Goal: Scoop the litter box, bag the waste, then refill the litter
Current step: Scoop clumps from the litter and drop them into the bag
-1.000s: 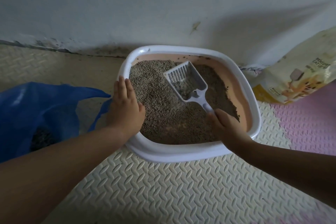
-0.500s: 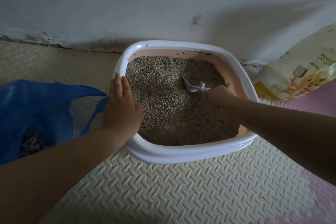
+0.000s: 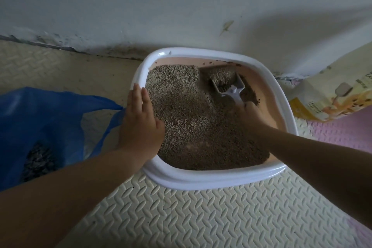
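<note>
Grey granular litter [image 3: 191,123] fills the white-rimmed litter box [image 3: 201,181], just right of the left fingertips. Left hand [image 3: 138,125] lies flat on the box's left rim, fingers straight and together. Right hand [image 3: 249,115] is inside the box, fingers wrapped on the handle of the white scoop [image 3: 229,84]. The scoop's pan lies beyond those fingers, loaded with litter. A blue bag [image 3: 50,119] sits left of the left fingers, dark waste inside. A yellow litter sack [image 3: 332,90] stands well right of the right fingers. Embossed foam mat [image 3: 181,217] underneath.

Litter sack [image 3: 330,90] cropped right, blue bag [image 3: 46,123] left
</note>
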A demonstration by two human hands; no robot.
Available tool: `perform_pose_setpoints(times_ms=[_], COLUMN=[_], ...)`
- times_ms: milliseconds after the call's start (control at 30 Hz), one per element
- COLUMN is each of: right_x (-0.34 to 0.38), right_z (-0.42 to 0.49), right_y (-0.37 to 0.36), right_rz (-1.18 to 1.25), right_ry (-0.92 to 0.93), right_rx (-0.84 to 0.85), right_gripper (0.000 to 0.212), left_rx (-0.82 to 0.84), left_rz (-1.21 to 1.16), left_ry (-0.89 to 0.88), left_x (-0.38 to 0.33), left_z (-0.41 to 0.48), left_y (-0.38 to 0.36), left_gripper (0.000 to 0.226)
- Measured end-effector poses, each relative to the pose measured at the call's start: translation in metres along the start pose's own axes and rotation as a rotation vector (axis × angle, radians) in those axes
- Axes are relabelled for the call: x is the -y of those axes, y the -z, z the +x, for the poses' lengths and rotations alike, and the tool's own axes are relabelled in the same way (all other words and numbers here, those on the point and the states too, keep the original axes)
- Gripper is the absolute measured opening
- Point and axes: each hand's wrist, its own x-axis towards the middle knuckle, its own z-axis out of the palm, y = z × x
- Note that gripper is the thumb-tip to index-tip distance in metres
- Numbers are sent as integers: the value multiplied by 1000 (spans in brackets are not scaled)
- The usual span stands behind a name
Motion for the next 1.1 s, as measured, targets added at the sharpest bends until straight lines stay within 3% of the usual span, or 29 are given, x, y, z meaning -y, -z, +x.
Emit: perform_pose_setpoints(times_ms=[100,300,500,800,1100], right_x=[-29,-41,-37,-47,-80], right_z=[-7,-43,-54,-44,8], right_y=[-2,15,30,51,95], right_rz=[98,216,195,238,-242], right_ry=[91,288,406,468,439], right_rx=[-88,-86,-102,-95,27], right_gripper=[38,45,48,29,59], left_rx=[-6,25,34,39,20], left_rz=[12,21,11,32,78], left_ry=[-13,-3,14,19,-22], left_x=[2,0,-1,-4,0], left_z=[0,0,-1,-2,-1], left_y=[0,1,3,6,2], left_gripper=[71,73,74,74,73])
